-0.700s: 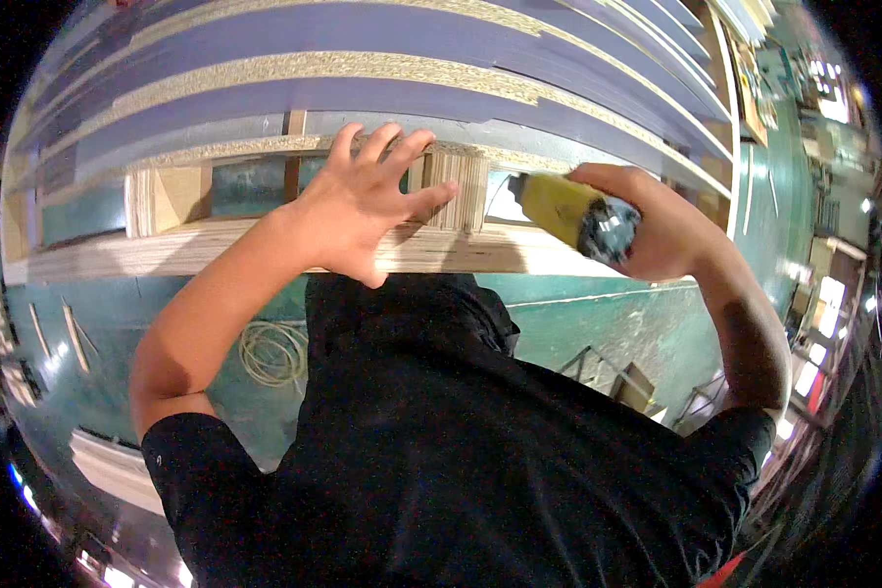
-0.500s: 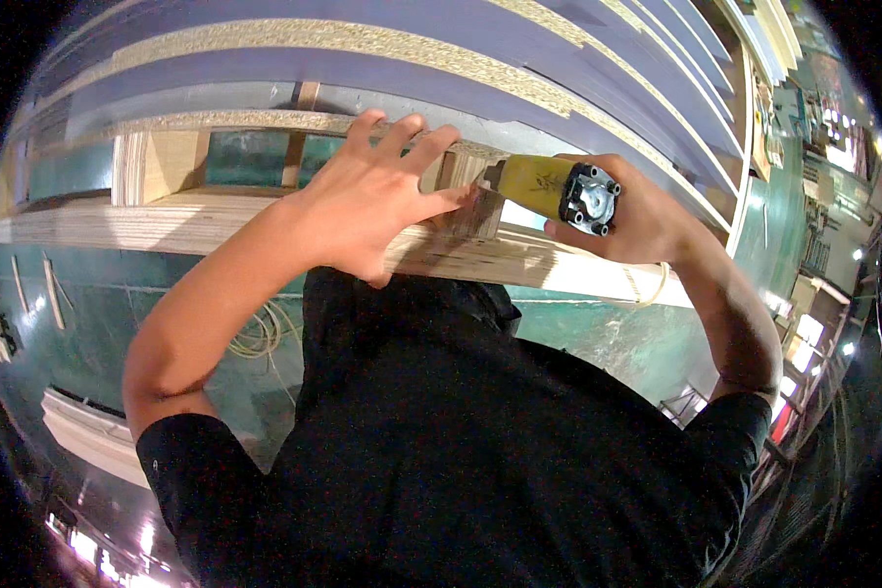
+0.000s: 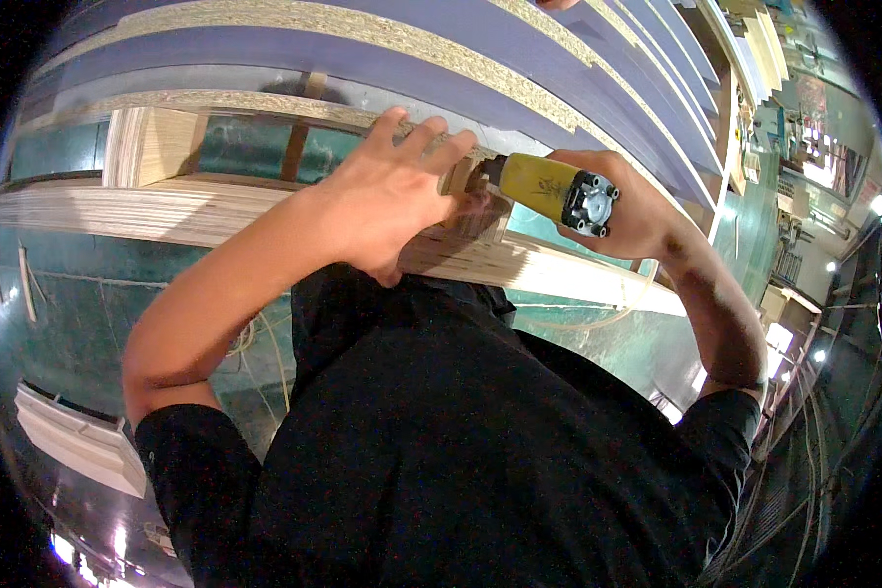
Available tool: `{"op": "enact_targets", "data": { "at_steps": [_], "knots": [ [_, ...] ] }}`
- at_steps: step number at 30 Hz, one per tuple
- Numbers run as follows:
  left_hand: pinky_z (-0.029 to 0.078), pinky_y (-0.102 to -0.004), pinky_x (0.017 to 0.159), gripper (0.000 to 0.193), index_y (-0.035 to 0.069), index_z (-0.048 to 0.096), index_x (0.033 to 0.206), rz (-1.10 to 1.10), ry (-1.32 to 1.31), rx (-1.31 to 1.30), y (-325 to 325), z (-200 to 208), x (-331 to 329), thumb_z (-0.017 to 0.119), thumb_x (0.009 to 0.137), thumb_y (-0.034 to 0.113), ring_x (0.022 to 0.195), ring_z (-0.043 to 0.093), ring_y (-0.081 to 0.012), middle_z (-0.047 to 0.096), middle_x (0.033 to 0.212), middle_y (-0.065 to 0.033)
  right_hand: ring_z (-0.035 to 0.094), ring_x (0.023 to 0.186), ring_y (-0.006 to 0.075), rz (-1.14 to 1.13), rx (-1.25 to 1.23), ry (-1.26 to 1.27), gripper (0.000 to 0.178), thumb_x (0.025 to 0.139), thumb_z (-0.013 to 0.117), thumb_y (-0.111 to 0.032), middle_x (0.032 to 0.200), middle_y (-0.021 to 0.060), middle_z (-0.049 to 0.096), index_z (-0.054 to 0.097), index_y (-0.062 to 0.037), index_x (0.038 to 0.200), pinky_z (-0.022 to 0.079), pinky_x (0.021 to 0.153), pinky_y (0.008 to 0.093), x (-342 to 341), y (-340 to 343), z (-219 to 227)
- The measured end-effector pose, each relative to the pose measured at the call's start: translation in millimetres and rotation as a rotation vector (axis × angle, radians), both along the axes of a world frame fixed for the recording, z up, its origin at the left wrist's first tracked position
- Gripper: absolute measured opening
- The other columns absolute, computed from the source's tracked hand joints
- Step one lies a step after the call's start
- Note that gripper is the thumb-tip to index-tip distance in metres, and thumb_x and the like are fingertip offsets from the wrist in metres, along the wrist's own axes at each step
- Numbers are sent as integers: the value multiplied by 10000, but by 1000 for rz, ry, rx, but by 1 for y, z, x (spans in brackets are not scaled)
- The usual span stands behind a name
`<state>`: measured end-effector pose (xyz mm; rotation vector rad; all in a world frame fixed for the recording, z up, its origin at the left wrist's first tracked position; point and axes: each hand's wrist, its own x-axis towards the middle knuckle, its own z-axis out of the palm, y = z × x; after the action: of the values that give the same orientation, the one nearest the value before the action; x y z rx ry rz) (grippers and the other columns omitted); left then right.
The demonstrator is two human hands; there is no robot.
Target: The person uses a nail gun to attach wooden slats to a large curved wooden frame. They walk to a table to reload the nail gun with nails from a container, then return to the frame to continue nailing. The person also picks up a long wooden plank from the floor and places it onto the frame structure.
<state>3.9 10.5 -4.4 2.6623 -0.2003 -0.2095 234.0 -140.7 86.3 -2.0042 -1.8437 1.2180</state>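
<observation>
Right hand: closed around the body of a yellow-and-black power tool, held firmly. Tool lying nearly level across the view, nose to the left, pale metal end cap with bolt heads turned up toward the camera. Location: above the plywood rail, just right of the left hand, nose at a short plywood block; impossible to tell whether pressed against it.

Left hand: palm down, fingers spread, 3 fingertips over the chipboard edge of the nearest panel, index finger stretched across the block, thumb low at the front of the rail. Laid over block and frame; cannot tell whether gripping or only resting.

Plywood rail: long, layered edge toward the wearer, running crosswise in front of a black shirt. Second block, upright, set well to the left, between rail and panel.

Purple panels: several, ranged in parallel beyond the hands, raw chipboard along the edges.

Around: green floor below the frame; thin pale hose near the right forearm; stacked white boards, lower left.
</observation>
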Motion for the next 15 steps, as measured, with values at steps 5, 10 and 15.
{"op": "enact_targets", "data": {
  "at_steps": [5, 10, 15],
  "knots": [
    [238, -633, 1127, 1047, 262, 600, 1358, -5, -16, 9, 1, 0, -1, 957, 384, 407, 1417, 288, -398, 321, 1542, -171, 702, 912, 311, -46, -54, -26, 454, 681, 772, -129, 959, 160, 711, 640, -35, 1105, 537, 834, 391, -1, 1, 3],
    [247, -628, 1119, 1045, 252, 591, 1360, 5, -36, 29, 0, -4, -2, 953, 390, 398, 1401, 305, -408, 310, 1542, -180, 699, 876, 313, 3, -62, 2, 407, 684, 769, -123, 922, 164, 705, 634, -38, 1059, 532, 795, 396, 0, 2, 3],
    [255, -627, 1111, 1027, 245, 602, 1343, -7, -58, 11, 0, -7, -1, 951, 388, 389, 1385, 319, -413, 283, 1546, -190, 692, 859, 326, -26, -94, 46, 393, 689, 765, -130, 904, 169, 700, 632, -38, 1048, 528, 781, 402, 11, -8, -5]
  ]
}}
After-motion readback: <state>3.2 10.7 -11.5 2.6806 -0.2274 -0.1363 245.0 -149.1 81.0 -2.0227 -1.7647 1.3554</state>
